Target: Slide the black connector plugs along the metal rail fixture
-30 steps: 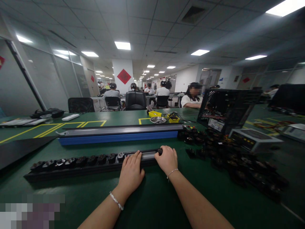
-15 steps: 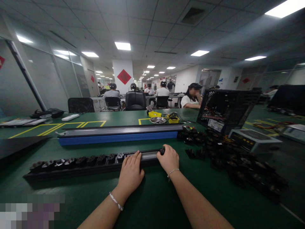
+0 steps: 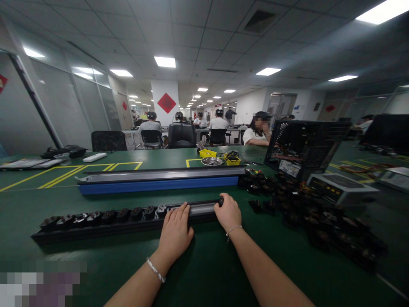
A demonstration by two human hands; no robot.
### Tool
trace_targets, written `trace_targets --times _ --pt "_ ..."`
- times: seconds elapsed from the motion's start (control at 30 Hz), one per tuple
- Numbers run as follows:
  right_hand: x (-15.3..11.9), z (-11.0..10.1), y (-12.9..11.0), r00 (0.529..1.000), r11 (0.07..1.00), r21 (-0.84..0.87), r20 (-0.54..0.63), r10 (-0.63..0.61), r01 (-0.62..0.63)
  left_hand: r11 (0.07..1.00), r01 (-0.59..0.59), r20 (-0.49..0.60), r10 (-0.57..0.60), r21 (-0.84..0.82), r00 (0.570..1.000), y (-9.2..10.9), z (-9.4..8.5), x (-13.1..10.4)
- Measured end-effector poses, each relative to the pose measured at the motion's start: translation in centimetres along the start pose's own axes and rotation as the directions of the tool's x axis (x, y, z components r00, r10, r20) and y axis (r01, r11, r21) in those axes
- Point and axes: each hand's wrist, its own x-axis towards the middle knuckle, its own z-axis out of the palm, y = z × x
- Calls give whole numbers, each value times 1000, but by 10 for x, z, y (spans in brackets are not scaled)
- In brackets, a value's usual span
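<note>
While both hands rest on one black rail [image 3: 128,219], left hand [image 3: 175,232] flat with fingers spread, right hand [image 3: 228,212] fingers pinching one black part [image 3: 220,201].

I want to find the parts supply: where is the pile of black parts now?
In the head view, the pile of black parts lies on the green table, right of the right hand and in front of the open computer case.
</note>
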Motion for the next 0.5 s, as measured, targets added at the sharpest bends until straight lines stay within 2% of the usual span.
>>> trace_targets --times 0.5 --pt "5 -1 7 999 996 86 -15 32 -31 1000 -3 -4 3 6 1000 0 -1 0"
